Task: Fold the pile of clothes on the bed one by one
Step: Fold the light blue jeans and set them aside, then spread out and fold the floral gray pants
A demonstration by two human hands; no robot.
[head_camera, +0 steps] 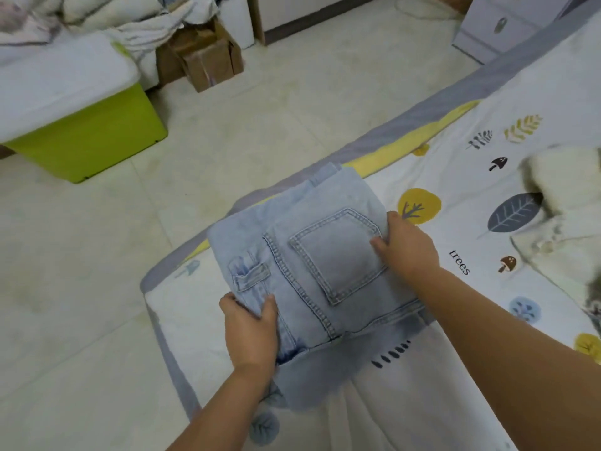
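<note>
Both forearms are bare and reach forward from the lower edge of the view. The left hand (252,330) grips the near left corner of the folded jeans (312,271), thumb on top and fingers curled under the cloth. The right hand (408,245) holds the right side of the jeans, thumb lying on the pocket, fingers around the edge.

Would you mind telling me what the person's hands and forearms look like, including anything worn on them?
Both the left hand and the right hand are bare, with no gloves, rings, watch or bracelets showing. The forearms are uncovered too; no sleeve reaches into view.
</note>
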